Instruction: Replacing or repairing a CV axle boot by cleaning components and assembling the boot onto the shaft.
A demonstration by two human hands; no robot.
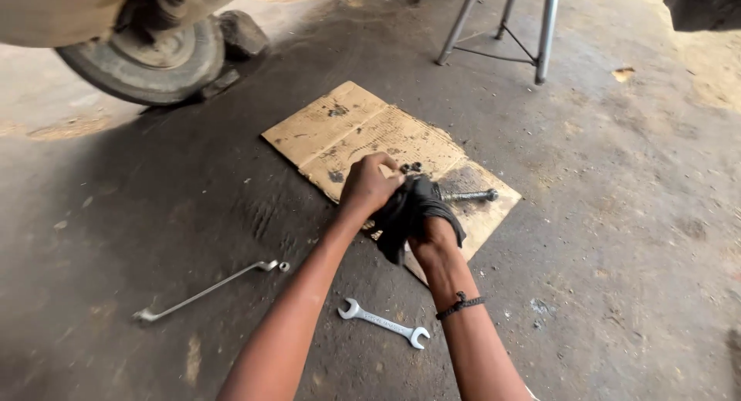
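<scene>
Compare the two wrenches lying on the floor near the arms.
The long thin offset ring wrench has a slim bent bar with small closed ends; the short flat open-ended wrench is stubby, with forked jaws at both ends. The long one lies left of the left arm, the short one between both arms. Both are silvery metal, lying flat on the dark floor, untouched.

Cloth rag (413, 212): dark, matt, soft. Cardboard sheet (386, 150): brown paperboard, rough, oil-stained. Open-end spanner (384, 323) and offset ring spanner (208, 291): bright, smooth metal; floor (617, 239): rough, dusty concrete.
</scene>
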